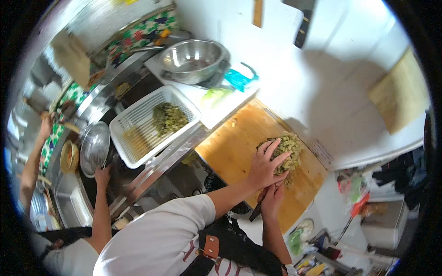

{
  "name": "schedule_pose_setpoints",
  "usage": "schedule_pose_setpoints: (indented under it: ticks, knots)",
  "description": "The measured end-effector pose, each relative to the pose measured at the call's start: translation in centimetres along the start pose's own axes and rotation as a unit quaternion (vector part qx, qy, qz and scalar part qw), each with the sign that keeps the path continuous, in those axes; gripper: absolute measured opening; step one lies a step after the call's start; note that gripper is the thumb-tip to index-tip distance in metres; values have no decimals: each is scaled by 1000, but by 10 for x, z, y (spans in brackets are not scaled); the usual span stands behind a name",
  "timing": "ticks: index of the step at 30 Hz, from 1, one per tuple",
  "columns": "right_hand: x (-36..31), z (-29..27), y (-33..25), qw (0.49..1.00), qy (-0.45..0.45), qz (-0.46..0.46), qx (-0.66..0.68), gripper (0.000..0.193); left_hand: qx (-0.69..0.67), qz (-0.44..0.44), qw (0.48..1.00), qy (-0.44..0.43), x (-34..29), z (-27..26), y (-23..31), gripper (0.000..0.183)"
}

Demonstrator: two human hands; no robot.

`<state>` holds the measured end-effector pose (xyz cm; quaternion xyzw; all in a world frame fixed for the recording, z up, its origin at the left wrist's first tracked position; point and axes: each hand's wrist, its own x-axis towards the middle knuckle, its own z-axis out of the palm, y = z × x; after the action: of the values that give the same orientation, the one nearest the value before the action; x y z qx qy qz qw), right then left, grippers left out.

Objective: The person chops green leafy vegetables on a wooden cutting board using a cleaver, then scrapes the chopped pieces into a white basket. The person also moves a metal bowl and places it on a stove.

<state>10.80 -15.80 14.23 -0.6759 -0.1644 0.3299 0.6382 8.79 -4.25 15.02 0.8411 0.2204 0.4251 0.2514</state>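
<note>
Chopped greens [292, 152], right half of cutting board [225, 138]: likely soft, slippery; cup underneath. Left grip [264, 167] lies spread on them; right grip [272, 198] grasps knife [256, 212].

A wide steel bowl [184, 73] stands near a teal packet [240, 80] and a pale green leafy piece [215, 96] on a white counter [229, 106]. Beyond, a black-handled knife [302, 30] shows against the white wall [258, 53]. Leftward, patterned green sheeting [159, 26] runs behind a round metal pan [94, 145].

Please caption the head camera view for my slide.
Left hand spread over chopped pale-green vegetables on a yellowish wooden cutting board, right hand holding a dark tool handle.
</note>
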Motion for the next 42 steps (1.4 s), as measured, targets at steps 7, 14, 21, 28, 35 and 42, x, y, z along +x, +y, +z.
schedule_pose_setpoints:
  ticks: [7,14,21,28,35,42]
  knots:
    - [14,110,-39,988,-147,-49,-11,16,117,-55,986,104,33,-111,-52,57]
    - [20,243,-57,948,-317,33,-14,9,252,-215,938,107,29,-228,-124,61]
    - [46,276,-38,909,-358,207,-50,14,287,-374,882,17,13,-249,-198,61]
    - [21,149,-81,884,-361,293,-50,13,249,-367,893,-77,2,-252,-256,63]
    - [-8,0,-64,962,-123,242,-4,10,320,-424,838,-128,12,-296,-305,41]
    - [-20,-79,-32,979,34,195,-59,13,358,-452,735,-356,17,-272,-302,50]
